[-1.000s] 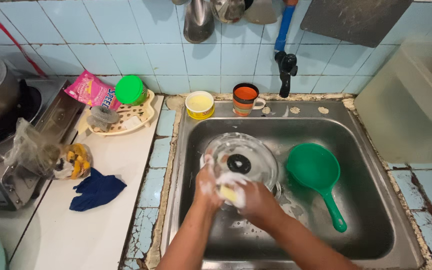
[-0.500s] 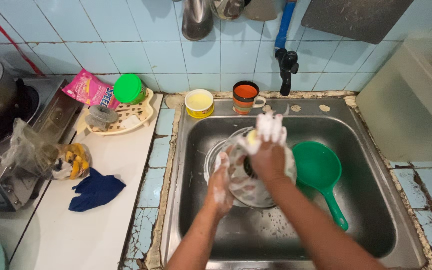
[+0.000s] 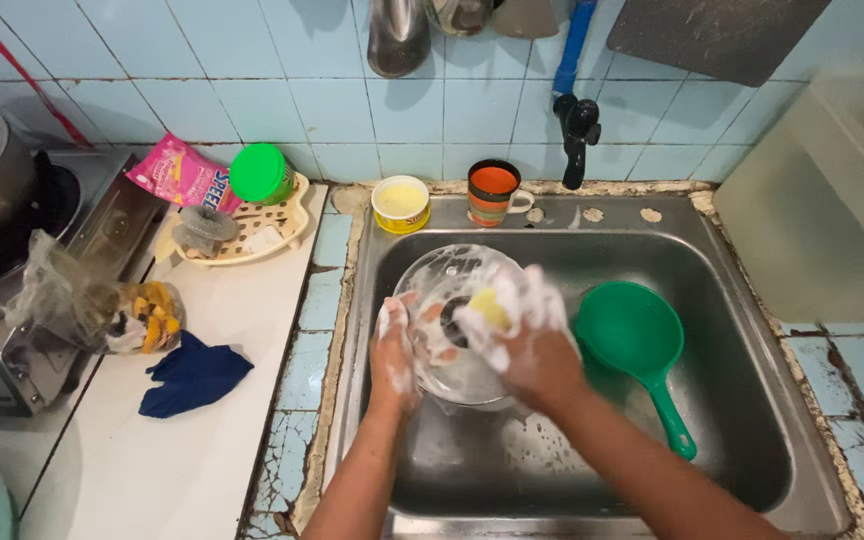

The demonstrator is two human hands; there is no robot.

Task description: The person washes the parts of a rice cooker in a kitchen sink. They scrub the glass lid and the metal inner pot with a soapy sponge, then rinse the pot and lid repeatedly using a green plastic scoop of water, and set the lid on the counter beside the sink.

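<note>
The soapy left hand (image 3: 392,350) is gripping the round clear glass lid (image 3: 449,290) by its edge while the right hand (image 3: 532,345) is pressing a yellow foamy sponge (image 3: 490,308) onto it, fingers curled, over the steel sink (image 3: 752,420) below pale blue wall tiles (image 3: 332,110).

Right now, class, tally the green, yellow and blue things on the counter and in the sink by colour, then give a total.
Green: 2, the dipper and the jar lid.
Yellow: 2, the tub and the sponge.
Blue: 1, the cloth.
Total: 5.
</note>
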